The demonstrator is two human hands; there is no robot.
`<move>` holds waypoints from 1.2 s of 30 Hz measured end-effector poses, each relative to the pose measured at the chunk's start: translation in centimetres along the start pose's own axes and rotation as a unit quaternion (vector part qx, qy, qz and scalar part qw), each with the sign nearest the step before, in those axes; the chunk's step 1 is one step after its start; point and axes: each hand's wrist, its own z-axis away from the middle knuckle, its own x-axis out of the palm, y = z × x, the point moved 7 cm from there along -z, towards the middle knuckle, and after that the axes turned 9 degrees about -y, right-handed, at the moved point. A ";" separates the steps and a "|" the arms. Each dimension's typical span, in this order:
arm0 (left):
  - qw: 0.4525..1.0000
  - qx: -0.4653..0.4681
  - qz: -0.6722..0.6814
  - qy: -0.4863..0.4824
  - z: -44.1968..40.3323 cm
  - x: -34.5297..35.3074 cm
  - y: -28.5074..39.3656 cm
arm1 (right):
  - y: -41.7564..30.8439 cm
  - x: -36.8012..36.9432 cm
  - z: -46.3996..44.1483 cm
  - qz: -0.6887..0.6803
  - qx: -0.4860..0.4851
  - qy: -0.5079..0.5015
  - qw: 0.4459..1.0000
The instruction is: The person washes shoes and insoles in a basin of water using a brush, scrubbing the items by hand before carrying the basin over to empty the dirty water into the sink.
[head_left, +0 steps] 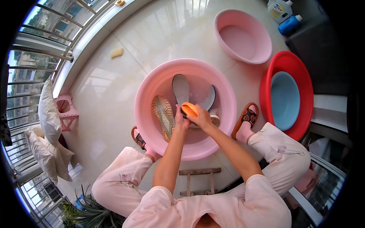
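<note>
A large pink basin with water stands on the floor between my legs. Over its middle my right hand is closed on an orange brush. My left hand is closed just left of the brush, round the near end of a dark-edged insole that points away from me. Another insole leans at the basin's right side. On the left lies a shoe with its patterned sole up. Part of another shoe shows right of my right hand.
An empty pink basin stands at the back right, near bottles. A blue basin sits inside a red one. Yellow soap lies on the floor. Left are a pink stool and cushions; a plant is lower left.
</note>
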 end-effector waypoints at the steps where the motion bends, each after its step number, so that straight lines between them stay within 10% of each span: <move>1: 0.999 0.038 -0.007 -0.029 -0.3 0.0 -0.6 | 0.2 -0.7 -1.4 0.002 0.008 0.005 1.000; 18: 0.994 0.037 0.019 -0.103 1.5 2.0 -0.4 | 1.5 0.0 -3.9 0.039 0.056 0.005 0.998; 22: 0.997 -0.011 -0.030 0.071 0.4 -0.5 0.3 | -1.4 0.2 1.5 -0.009 0.000 -0.036 0.999; 26: 0.993 0.118 0.000 0.013 0.3 -1.8 -0.9 | -0.4 0.3 -2.8 0.069 -0.023 0.003 0.997; 36: 0.958 0.069 -0.255 0.111 2.0 -4.0 -0.3 | -0.2 0.4 -3.6 0.070 -0.139 -0.148 0.977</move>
